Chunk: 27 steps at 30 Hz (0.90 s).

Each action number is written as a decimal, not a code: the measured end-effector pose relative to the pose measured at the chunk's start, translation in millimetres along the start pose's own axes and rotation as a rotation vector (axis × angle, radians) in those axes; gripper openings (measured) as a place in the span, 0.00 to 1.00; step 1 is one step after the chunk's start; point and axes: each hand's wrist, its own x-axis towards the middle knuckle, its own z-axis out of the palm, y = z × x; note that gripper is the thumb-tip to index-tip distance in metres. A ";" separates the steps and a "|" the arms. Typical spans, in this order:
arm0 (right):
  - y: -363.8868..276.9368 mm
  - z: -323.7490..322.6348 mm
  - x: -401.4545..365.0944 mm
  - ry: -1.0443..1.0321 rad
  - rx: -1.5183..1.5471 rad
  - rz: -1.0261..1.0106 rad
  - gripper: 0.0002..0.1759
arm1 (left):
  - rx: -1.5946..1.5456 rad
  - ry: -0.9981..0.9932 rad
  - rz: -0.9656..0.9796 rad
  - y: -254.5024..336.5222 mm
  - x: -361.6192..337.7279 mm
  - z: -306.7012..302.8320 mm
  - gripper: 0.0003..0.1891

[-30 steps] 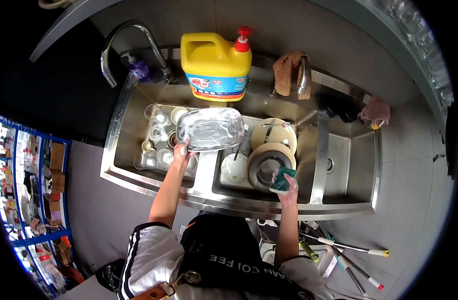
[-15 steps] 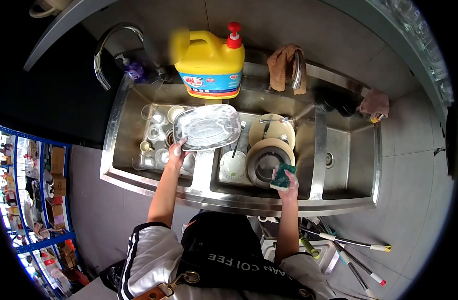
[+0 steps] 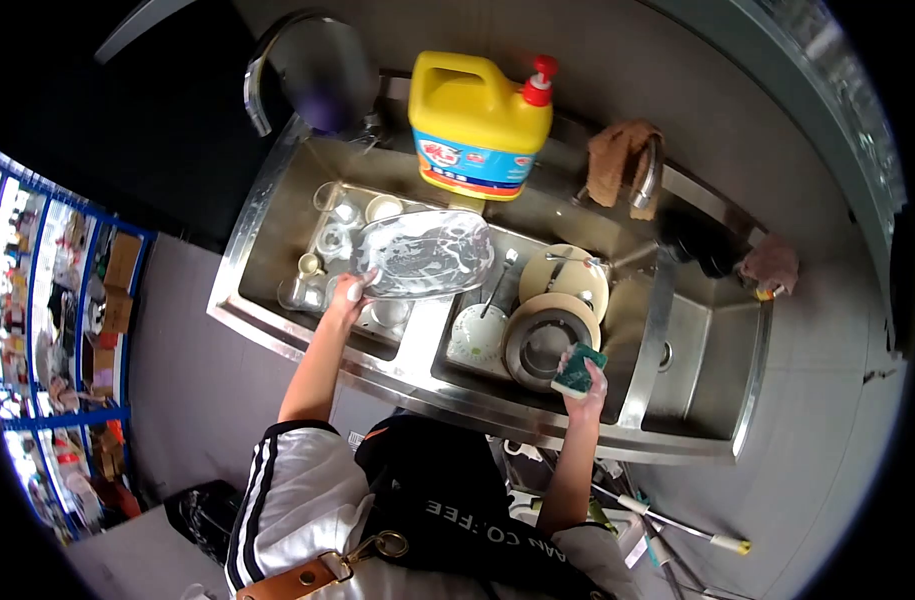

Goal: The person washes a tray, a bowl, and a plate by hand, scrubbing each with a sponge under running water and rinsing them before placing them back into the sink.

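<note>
My left hand (image 3: pixel 347 298) grips the near left edge of an oval platter (image 3: pixel 424 254) streaked with white suds, held over the left basin and the divider. In my right hand (image 3: pixel 586 396) is a green scouring sponge (image 3: pixel 579 369) with a pale underside, with suds on the fingers. Just below the sponge sits a dark round pan (image 3: pixel 543 349) on stacked cream plates (image 3: pixel 577 280) in the middle basin. A white patterned plate (image 3: pixel 474 336) lies left of the pan, with a spoon (image 3: pixel 497 280) across it.
Cups and glasses (image 3: pixel 335 240) fill the left basin. A big yellow detergent jug (image 3: pixel 477 125) with a red pump stands behind. Faucets rise at the back left and right, the right one draped with a brown cloth (image 3: pixel 619 165). Mop handles (image 3: pixel 677 520) lean below the right basin (image 3: pixel 712 350).
The whole view has tilted and shifted, so the sink sits further right. The suds on the platter now look more streaked. Both hands keep hold of the platter and the sponge.
</note>
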 end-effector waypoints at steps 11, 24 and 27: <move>9.4 13.2 4.2 -0.016 -0.061 0.029 0.19 | 0.082 0.346 0.360 33.7 -19.0 -113.9 0.06; 22.9 24.9 6.5 0.004 -0.104 0.034 0.19 | 0.623 0.706 0.395 0.4 18.0 -125.2 0.15; 21.4 16.1 5.8 -0.011 -0.129 0.009 0.19 | 0.605 0.705 0.342 -3.1 19.7 -125.2 0.15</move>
